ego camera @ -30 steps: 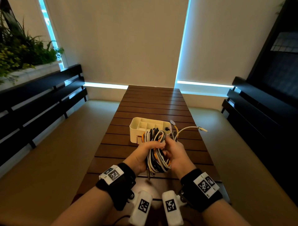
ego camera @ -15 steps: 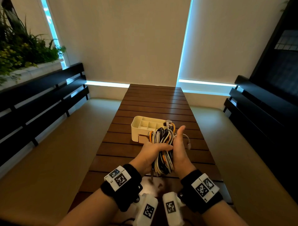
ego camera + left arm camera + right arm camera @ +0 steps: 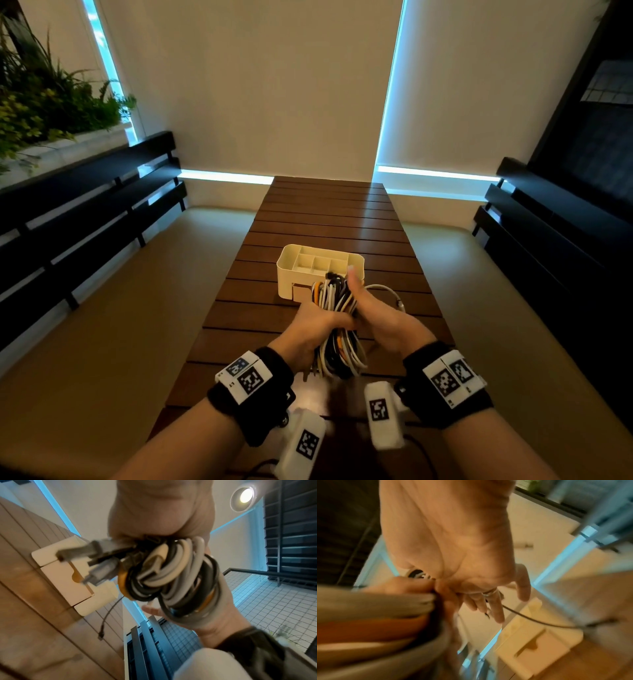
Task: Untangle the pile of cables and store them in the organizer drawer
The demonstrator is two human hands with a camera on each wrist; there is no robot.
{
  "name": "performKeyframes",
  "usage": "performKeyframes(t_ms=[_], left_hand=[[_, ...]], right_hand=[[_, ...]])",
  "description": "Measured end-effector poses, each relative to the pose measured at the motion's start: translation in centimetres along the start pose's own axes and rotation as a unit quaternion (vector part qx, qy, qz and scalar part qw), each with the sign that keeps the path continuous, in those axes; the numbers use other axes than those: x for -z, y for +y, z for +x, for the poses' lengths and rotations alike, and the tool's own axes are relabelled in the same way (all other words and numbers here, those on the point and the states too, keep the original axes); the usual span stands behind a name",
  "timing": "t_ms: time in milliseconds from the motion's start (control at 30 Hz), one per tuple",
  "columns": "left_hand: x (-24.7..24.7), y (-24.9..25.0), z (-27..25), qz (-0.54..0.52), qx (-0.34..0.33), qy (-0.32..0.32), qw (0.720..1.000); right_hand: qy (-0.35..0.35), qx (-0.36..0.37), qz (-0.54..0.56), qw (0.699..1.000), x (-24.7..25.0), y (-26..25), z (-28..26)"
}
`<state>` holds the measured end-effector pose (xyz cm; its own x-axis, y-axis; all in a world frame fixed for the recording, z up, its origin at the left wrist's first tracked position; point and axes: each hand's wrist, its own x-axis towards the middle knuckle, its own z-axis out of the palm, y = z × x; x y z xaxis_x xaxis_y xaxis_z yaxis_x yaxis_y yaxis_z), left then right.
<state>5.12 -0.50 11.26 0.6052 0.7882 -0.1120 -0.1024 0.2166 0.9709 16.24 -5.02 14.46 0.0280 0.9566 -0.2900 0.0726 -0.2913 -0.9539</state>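
Observation:
A coiled bundle of white, black and orange cables (image 3: 339, 337) hangs above the near part of the slatted wooden table (image 3: 329, 219). My left hand (image 3: 318, 323) grips it around the middle from the left, with several plug ends (image 3: 96, 555) sticking out below the palm. The right hand (image 3: 371, 313) lies flat against the bundle's right side, thumb up and fingers (image 3: 494, 608) straight. One loose white cable (image 3: 390, 291) loops out to the right. Just beyond the hands stands the white organizer (image 3: 291, 270), with compartments on top and a drawer (image 3: 301, 292) in its front.
Beige benches (image 3: 102, 325) with dark slatted backrests (image 3: 85, 212) run along both sides of the table. A planter with green plants (image 3: 41, 113) sits at the upper left. Past the organizer, the table's slats (image 3: 329, 205) run on toward the wall.
The right hand let go of the loose cable end it pinched and flattened against the bundle. The white cable end swung in from the far right. Both hands lifted the bundle slightly toward the organizer.

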Motion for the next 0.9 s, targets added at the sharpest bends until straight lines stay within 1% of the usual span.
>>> performKeyframes(t_ms=[67,133,200,267,367,467,533,600,633,667,700,733,767,800,833,867,900], left_hand=[[0.3,0.5,0.2,-0.001,0.009,-0.020,1.000],[0.6,1.2,0.0,0.005,0.023,-0.056,0.998],[1.2,1.4,-0.1,0.019,0.037,-0.095,0.995],[1.6,1.5,-0.1,0.040,0.045,-0.120,0.991],[1.7,1.2,0.1,0.055,0.054,-0.121,0.990],[1.8,1.0,-0.1,0.082,0.031,-0.110,0.990],[1.9,1.0,-0.3,0.112,0.010,-0.089,0.990],[2.2,1.0,-0.5,0.149,-0.016,-0.082,0.985],[2.5,1.0,-0.6,0.173,-0.024,-0.078,0.981],[2.9,1.1,-0.7,0.200,-0.033,-0.071,0.977],[3.4,1.2,-0.8,0.222,-0.046,-0.062,0.972],[3.9,1.3,-0.8,0.240,-0.060,-0.054,0.967],[4.4,1.5,-0.7,0.256,-0.075,-0.048,0.963],[4.8,1.7,-0.6,0.269,-0.086,-0.047,0.958],[5.1,2.0,-0.7,0.279,-0.095,-0.048,0.954],[5.2,2.3,-0.7,0.284,-0.103,-0.049,0.952],[5.3,2.7,-0.8,0.288,-0.110,-0.055,0.950]], right_hand=[[0.024,0.025,0.044,0.998,-0.3,0.2,0.2],[0.034,0.034,0.040,0.998,-0.3,0.2,0.0],[0.019,0.041,0.020,0.999,-0.2,0.3,-0.2],[0.009,0.033,0.017,0.999,-0.3,0.5,-0.5],[0.007,0.027,0.023,0.999,-0.4,1.0,-0.3],[0.009,0.017,0.003,1.000,-0.5,1.2,-0.1],[-0.001,-0.012,-0.025,1.000,-0.3,1.3,-0.2],[-0.032,-0.052,-0.064,0.996,0.2,0.6,-0.8],[-0.055,-0.075,-0.122,0.988,0.7,0.0,-1.5],[-0.082,-0.095,-0.225,0.966,1.3,-0.8,-2.3],[-0.098,-0.106,-0.336,0.931,2.1,-1.6,-3.0],[-0.101,-0.101,-0.437,0.888,3.1,-2.1,-3.5],[-0.085,-0.103,-0.502,0.855,3.9,-2.7,-4.3],[-0.046,-0.115,-0.527,0.841,4.6,-3.3,-5.2],[-0.002,-0.125,-0.527,0.841,5.1,-3.8,-6.0],[0.056,-0.116,-0.516,0.847,5.6,-4.2,-6.8],[0.122,-0.081,-0.505,0.851,5.8,-4.4,-7.2]])
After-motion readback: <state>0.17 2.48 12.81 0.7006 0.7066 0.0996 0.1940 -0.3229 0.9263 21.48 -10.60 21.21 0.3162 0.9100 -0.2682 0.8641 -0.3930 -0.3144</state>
